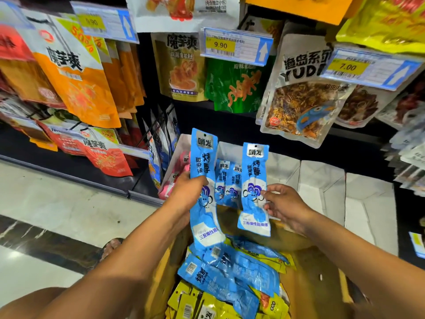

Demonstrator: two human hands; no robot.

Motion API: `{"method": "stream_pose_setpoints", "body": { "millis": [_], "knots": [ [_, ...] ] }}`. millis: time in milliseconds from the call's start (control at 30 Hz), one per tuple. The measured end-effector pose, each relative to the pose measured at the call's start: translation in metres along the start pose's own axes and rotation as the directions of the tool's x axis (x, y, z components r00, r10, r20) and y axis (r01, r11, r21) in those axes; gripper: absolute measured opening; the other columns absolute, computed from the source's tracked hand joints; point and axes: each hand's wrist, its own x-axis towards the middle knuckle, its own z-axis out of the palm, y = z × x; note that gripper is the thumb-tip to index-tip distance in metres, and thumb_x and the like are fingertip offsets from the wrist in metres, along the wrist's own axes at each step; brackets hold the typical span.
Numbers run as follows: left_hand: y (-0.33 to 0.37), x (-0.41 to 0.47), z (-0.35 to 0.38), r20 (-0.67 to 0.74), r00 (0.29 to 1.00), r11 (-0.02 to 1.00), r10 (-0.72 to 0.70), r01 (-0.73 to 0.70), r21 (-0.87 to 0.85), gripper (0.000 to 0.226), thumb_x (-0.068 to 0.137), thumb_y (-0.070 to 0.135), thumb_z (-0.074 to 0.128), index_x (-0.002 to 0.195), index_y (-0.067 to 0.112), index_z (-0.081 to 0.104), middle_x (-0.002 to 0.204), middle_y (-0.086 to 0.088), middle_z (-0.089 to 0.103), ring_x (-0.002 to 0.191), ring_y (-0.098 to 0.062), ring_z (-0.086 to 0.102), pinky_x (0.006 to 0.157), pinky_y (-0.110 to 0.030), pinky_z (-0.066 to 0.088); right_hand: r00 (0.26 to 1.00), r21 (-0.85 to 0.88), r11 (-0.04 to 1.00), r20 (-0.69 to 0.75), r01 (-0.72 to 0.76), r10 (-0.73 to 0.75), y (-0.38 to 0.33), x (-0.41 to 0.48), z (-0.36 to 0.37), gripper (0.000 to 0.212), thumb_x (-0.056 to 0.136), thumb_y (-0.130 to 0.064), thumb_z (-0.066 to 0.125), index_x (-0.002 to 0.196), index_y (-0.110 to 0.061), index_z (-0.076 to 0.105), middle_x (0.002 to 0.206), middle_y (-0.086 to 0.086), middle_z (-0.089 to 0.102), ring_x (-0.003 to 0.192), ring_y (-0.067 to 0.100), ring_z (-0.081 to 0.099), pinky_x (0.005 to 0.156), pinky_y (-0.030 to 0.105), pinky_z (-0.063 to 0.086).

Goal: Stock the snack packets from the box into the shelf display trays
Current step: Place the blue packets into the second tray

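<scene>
My left grip holds one blue packet and my right grip pinches a second packet above the box, so I'd slot both upright into the white tray, labels forward.

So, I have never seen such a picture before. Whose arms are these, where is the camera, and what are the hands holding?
No machine here: these are a person's two bare arms. The single picture comes from a camera worn on the head, looking down. The left hand grips one long blue plastic snack packet; the right hand pinches a second blue packet with its fingers. Below lies an open brown cardboard box with more blue and yellow packets. Behind stand white shelf display trays, one holding upright blue packets.
</scene>
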Motion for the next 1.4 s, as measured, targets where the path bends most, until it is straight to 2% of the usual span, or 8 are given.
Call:
{"method": "stream_pose_setpoints", "body": {
  "millis": [267, 467, 667, 800, 933, 1033, 1167, 1400],
  "knots": [
    [0.002, 0.016, -0.024, -0.042, 0.996, 0.997, 0.081, -0.081, -0.001, 0.021, 0.097, 0.007, 0.062, 0.11, 0.019, 0.074, 0.1, -0.004, 0.08, 0.087, -0.027, 0.077, 0.08, -0.045, 0.062, 0.994, -0.102, 0.993, -0.097, -0.066, 0.056, -0.008, 0.102, 0.052, 0.013, 0.1, -0.005, 0.057, 0.092, -0.013, 0.051, 0.088, 0.013, 0.065, 0.062, 0.013, 0.063, 0.048, 0.022, 0.054],
    [0.004, 0.02, -0.033, -0.064, 0.993, 0.995, 0.102, -0.102, -0.009, 0.02, 0.097, 0.005, 0.063, 0.108, 0.017, 0.076, 0.099, -0.005, 0.08, 0.092, -0.03, 0.076, 0.088, -0.05, 0.061, 0.979, -0.155, 0.972, -0.125, -0.178, 0.159, 0.017, 0.169, 0.095, 0.034, 0.101, -0.001, 0.051, 0.134, -0.006, 0.049, 0.106, 0.017, 0.069, 0.061, 0.015, 0.068, 0.043, 0.022, 0.054],
    [0.009, 0.022, -0.044, -0.037, 0.991, 0.991, 0.129, -0.13, -0.036, 0.022, 0.101, 0.003, 0.058, 0.112, 0.014, 0.073, 0.099, -0.008, 0.08, 0.091, -0.032, 0.077, 0.081, -0.046, 0.063, 0.972, -0.189, 0.959, -0.138, -0.213, 0.189, 0.048, 0.203, 0.121, 0.021, 0.101, -0.001, 0.049, 0.12, 0.001, 0.058, 0.08, 0.013, 0.063, 0.059, 0.021, 0.063, 0.046, 0.03, 0.057],
    [0.007, 0.026, -0.047, -0.034, 0.993, 0.993, 0.117, -0.117, -0.005, 0.023, 0.102, 0.003, 0.056, 0.113, 0.015, 0.073, 0.1, -0.008, 0.08, 0.092, -0.032, 0.076, 0.082, -0.048, 0.063, 0.977, -0.369, 0.913, -0.176, -0.177, 0.118, 0.061, 0.213, 0.129, 0.015, 0.101, -0.011, 0.054, 0.107, 0.001, 0.061, 0.103, 0.023, 0.068, 0.079, 0.033, 0.068, 0.065, 0.039, 0.058],
    [0.006, 0.029, -0.046, -0.039, 0.995, 0.995, 0.095, -0.095, 0.009, 0.021, 0.102, 0.004, 0.057, 0.108, 0.016, 0.073, 0.1, -0.007, 0.08, 0.09, -0.031, 0.077, 0.076, -0.043, 0.063, 0.985, -0.544, 0.828, -0.166, -0.134, 0.051, 0.065, 0.216, 0.124, 0.023, 0.101, -0.021, 0.056, 0.111, -0.003, 0.064, 0.107, 0.018, 0.068, 0.095, 0.034, 0.067, 0.065, 0.035, 0.051],
    [0.005, 0.028, -0.042, -0.027, 0.995, 0.995, 0.098, -0.097, 0.022, 0.023, 0.102, 0.003, 0.057, 0.101, 0.017, 0.075, 0.103, -0.003, 0.079, 0.088, -0.027, 0.077, 0.074, -0.038, 0.064, 0.992, -0.407, 0.906, -0.092, -0.114, 0.084, 0.064, 0.213, 0.121, 0.01, 0.097, -0.008, 0.059, 0.105, -0.004, 0.064, 0.103, 0.018, 0.071, 0.083, 0.029, 0.071, 0.063, 0.035, 0.058],
    [0.0, 0.031, -0.038, -0.045, 0.994, 0.994, 0.095, -0.093, 0.056, 0.019, 0.099, 0.004, 0.062, 0.105, 0.017, 0.075, 0.099, -0.006, 0.08, 0.091, -0.031, 0.076, 0.086, -0.05, 0.062, 0.998, -0.308, 0.95, -0.01, -0.056, 0.056, 0.054, 0.204, 0.113, 0.012, 0.092, -0.005, 0.065, 0.099, -0.015, 0.064, 0.099, 0.016, 0.072, 0.084, 0.032, 0.075, 0.08, 0.049, 0.062],
    [-0.012, 0.033, -0.03, -0.047, 0.991, 0.991, 0.123, -0.121, 0.047, 0.02, 0.095, 0.004, 0.068, 0.111, 0.015, 0.072, 0.103, -0.003, 0.079, 0.091, -0.028, 0.076, 0.083, -0.048, 0.062, 0.983, -0.153, 0.978, 0.136, 0.142, -0.121, -0.005, 0.102, 0.101, 0.012, 0.097, -0.016, 0.064, 0.107, -0.013, 0.068, 0.097, 0.01, 0.072, 0.065, 0.016, 0.061, 0.061, 0.031, 0.051]
  ]
}}
